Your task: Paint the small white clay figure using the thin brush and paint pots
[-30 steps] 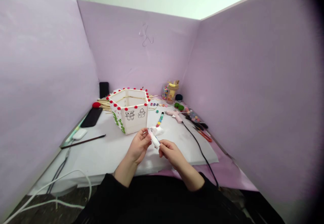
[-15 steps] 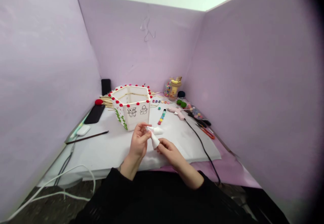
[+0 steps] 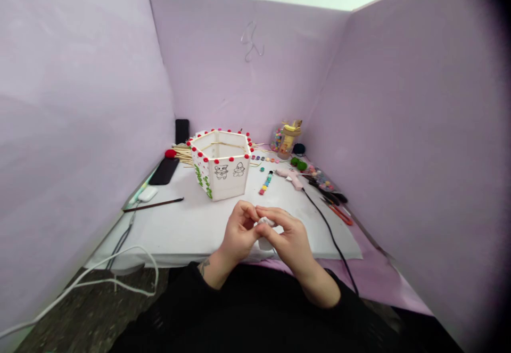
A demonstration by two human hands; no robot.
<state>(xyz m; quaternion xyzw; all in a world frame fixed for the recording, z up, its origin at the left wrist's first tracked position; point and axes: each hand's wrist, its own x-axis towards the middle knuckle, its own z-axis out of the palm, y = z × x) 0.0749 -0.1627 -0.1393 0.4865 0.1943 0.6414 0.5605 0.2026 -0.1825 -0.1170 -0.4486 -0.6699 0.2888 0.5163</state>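
Observation:
My left hand (image 3: 241,230) and my right hand (image 3: 291,236) meet in front of me above the near part of the table. Their thumbs and fingertips pinch together around a soft white piece (image 3: 266,221), mostly covered by the fingers. More white shows below the thumbs; whether it is the same piece I cannot tell. Just beyond my hands stands an open five- or six-sided white box (image 3: 230,185), edged with red dots. Green decoration covers its left side, and two small black-outlined characters are drawn on the front.
Paint pots in a strip (image 3: 266,182) lie right of the box. A pink glue gun (image 3: 293,178) trails a black cord. Orange-handled cutters (image 3: 341,214) rest at the right. On the left are a black phone (image 3: 164,171), a white case (image 3: 147,194) and a thin brush (image 3: 154,205). Lilac walls surround the table.
My right hand has risen from the lower end of the white piece to meet my left fingertips, and both now pinch it. The view has turned slightly left.

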